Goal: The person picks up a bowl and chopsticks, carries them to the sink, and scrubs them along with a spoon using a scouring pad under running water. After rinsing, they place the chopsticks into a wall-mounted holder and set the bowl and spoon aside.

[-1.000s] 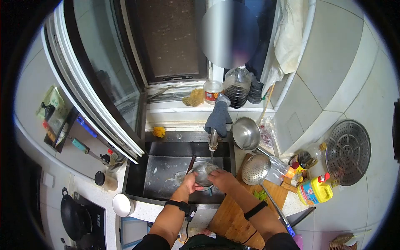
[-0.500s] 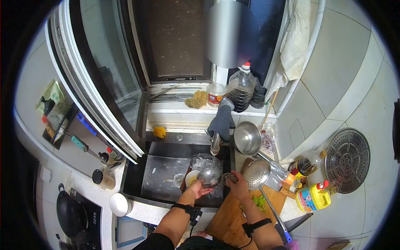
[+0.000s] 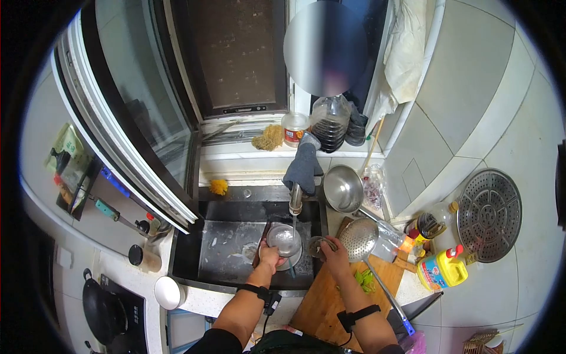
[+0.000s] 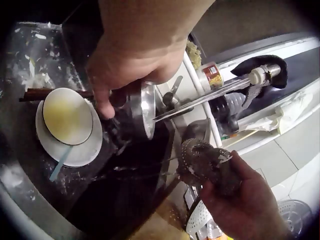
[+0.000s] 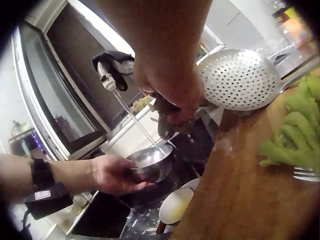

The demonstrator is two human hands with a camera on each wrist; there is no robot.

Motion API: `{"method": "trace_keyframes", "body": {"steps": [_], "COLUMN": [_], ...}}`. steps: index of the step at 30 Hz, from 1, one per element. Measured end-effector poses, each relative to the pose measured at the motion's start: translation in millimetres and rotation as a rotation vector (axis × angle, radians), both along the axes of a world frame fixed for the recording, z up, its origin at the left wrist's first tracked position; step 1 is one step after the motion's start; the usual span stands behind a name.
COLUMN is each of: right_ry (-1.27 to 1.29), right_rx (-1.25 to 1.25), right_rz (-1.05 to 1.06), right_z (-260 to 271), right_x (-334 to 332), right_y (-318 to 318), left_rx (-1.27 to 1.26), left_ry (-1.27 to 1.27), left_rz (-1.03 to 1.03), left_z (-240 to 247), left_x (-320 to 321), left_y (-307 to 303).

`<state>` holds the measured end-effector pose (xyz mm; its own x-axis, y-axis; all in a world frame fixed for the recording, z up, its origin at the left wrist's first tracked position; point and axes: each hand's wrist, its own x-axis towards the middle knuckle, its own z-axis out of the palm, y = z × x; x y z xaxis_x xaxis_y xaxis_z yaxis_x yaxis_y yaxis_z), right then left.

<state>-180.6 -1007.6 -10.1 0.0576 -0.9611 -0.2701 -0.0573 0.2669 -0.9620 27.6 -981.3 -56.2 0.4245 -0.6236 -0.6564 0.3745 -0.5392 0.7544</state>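
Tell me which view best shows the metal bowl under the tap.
The right wrist view: the metal bowl shows its rim, inside and outer wall, in the left hand. Head shows it smaller, from above; left wrist, nearly edge-on, partly hidden by the hand.

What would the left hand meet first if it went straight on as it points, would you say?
Probably the running water, which falls into the metal bowl that the left hand holds; beyond it the faucet lines up but hangs higher, its depth unclear.

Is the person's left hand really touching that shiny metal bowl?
Touching. The right wrist view shows the left hand holding the metal bowl, its fingers against the outer side.
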Motion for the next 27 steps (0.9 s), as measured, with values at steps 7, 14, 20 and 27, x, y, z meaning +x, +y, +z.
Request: {"method": "trace_keyframes", "body": {"steps": [7, 14, 20, 27], "right_ry": [-0.102, -0.487, -0.624, -0.613], "right_rx": [-0.009, 0.426, 0.382, 0.317], "right_rz": [0.013, -0.128, -0.018, -0.003], "right_z": [-16, -9, 3, 23], "right_x": [23, 53, 82, 95], "right_y": [-1, -4, -18, -29], "left_rx": [-0.26, -0.413, -0.458, -0.271], "left_ry": [-0.662, -1.197, -1.232, -0.224], "left_rz": [-0.127, -0.295, -0.206, 0.247], "left_z": [-47, 77, 102, 57], "left_x": [31, 22, 41, 65], "left_y": [-1, 25, 40, 59]}}
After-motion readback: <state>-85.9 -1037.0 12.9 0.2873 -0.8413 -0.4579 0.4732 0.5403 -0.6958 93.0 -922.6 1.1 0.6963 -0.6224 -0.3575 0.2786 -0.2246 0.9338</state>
